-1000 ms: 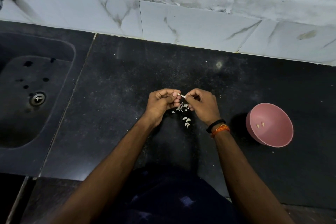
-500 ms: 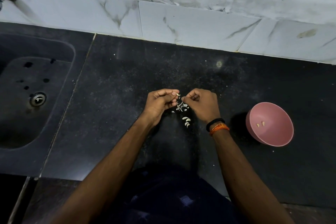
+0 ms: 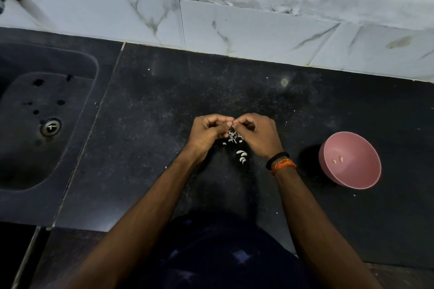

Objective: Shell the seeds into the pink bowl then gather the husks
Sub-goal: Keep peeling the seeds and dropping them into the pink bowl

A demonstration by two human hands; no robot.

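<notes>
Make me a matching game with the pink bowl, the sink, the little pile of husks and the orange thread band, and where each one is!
Things:
1. pink bowl
2. sink
3. husks
4. orange thread band

Places:
A. on the right wrist
B. far left, set into the counter
C. on the counter under the two hands
D. on the counter to the right of the arms

Pairs: 1-D, 2-B, 3-C, 4-A

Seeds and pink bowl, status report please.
Left hand and right hand fingertips together, pinching something too small to see. Two seeds in pink bowl. Husks piled on counter under the hands. Nothing blocking.
</notes>
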